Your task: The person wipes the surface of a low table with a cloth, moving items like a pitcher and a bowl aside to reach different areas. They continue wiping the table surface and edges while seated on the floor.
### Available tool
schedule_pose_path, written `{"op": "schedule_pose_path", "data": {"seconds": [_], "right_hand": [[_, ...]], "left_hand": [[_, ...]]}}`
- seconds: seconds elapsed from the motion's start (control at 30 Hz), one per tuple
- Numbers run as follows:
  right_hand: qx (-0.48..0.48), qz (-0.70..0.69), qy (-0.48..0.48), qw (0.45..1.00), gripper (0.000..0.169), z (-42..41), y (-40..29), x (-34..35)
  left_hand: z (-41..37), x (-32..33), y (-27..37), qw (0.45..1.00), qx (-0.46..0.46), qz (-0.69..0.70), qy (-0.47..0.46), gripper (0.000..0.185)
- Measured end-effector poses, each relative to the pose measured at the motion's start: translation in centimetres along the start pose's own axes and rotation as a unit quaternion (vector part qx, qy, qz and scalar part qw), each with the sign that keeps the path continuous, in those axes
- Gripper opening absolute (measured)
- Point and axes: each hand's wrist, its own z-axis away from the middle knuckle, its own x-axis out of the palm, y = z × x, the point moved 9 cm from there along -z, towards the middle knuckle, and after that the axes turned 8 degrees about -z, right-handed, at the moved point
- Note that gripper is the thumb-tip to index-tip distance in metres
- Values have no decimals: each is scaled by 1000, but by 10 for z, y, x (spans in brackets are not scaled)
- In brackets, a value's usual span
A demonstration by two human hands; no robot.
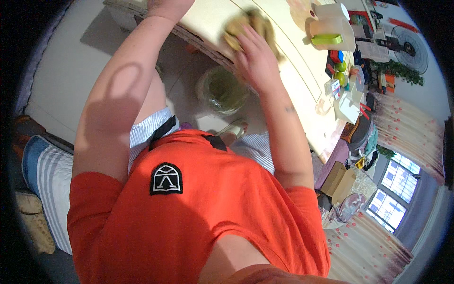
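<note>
My right hand (255, 53) lies with its fingers over a bunched yellow-brown cloth (264, 30), pressed to the cream tabletop (298, 78) near its front edge. Cloth and fingertips are blurred. At the top edge of the view, my left hand (172, 7) is by the table's edge; its fingers are cut off by the frame, so what they touch cannot be told. To the right of the cloth stand a translucent plastic pitcher (333, 30) with a green handle and a white cup (331, 11).
Below the table's edge, a bin with a clear plastic liner (223, 90) stands on the floor. Green round fruits (339, 78) and a white box (347, 108) are farther along the table. An open cardboard box (338, 181) lies beyond its end, and a fan (409, 48) stands behind.
</note>
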Motion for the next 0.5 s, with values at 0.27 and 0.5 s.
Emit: {"op": "schedule_pose_path", "data": {"seconds": [0.27,0.5], "right_hand": [[115,77,-37,990,53,139,37,-40],[-57,9,-33,998,41,-83,21,17]], "left_hand": [[2,-3,-8,997,-36,-62,17,17],[4,0,-2,998,-40,-45,11,18]]}}
